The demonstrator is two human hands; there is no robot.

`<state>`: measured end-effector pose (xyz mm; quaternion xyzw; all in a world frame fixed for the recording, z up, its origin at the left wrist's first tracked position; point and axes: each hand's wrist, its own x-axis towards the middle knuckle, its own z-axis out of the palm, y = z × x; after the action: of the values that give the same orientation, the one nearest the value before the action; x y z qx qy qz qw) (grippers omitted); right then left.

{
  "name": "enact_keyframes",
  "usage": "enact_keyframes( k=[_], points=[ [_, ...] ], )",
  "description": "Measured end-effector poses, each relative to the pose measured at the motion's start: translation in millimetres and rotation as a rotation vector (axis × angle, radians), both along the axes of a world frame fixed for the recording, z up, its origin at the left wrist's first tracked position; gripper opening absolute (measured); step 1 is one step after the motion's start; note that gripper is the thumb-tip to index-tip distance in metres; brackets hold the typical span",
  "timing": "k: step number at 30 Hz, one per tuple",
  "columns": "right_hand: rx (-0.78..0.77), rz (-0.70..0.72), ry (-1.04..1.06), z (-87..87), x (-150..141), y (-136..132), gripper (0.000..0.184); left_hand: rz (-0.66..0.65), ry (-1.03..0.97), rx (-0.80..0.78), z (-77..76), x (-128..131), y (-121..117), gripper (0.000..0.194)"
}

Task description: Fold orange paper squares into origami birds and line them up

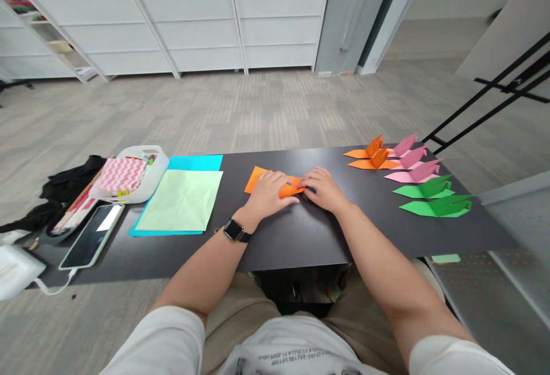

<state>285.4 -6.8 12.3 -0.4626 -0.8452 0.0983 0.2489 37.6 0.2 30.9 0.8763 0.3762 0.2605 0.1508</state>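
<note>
A folded strip of orange paper [255,179] lies on the dark table in front of me. My left hand [268,193] presses over its middle, fingers curled across the sheet and thumb along the near side. At the paper's right end, my right hand [323,190] closes its fingertips on the edge. Both palms hide part of the folds. To the right stand finished folded paper birds: orange birds [373,163], pink birds [415,173] and green birds [438,209]. Left of my hands, a pale green sheet [183,200] rests on blue sheets [201,162].
A white basket [160,177] holds a pink zigzag-patterned packet [121,174]. In front of it lies a charging phone [91,237], with a dark tray of pencils [71,214], black cloth [71,183] and a white charger [17,269] nearby. The dark table [296,249] ends close to my lap.
</note>
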Motion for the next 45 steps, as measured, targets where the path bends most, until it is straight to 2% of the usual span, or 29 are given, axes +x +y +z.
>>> enact_keyframes(
  k=[2, 8, 16, 24, 34, 40, 45],
  points=[
    [-0.019, -0.002, 0.008, -1.0, 9, 2, 0.022, 0.018, 0.051, 0.007, -1.6, -8, 6, 0.042],
    [-0.048, 0.039, 0.009, -2.8, 28, 5, 0.019, -0.07, 0.112, -0.089, -10.2, -19, 15, 0.029],
    [-0.062, -0.015, 0.013, -2.5, 34, 7, 0.017, -0.078, 0.136, -0.117, -3.4, -15, 9, 0.027],
    [-0.078, -0.105, 0.084, -8.9, 32, 9, 0.027, -0.059, 0.128, -0.157, -4.6, -11, 6, 0.017],
    [-0.048, -0.217, 0.105, -17.7, 14, 11, 0.03, -0.047, 0.106, -0.152, -15.2, -9, 9, 0.011],
    [-0.061, -0.242, 0.092, -21.3, 9, 14, 0.032, -0.024, 0.123, -0.14, -14.1, -7, 10, 0.017],
    [-0.052, -0.268, 0.051, -23.8, 8, 15, 0.03, -0.056, 0.144, -0.106, -13.2, -9, 9, 0.035]
  ],
)
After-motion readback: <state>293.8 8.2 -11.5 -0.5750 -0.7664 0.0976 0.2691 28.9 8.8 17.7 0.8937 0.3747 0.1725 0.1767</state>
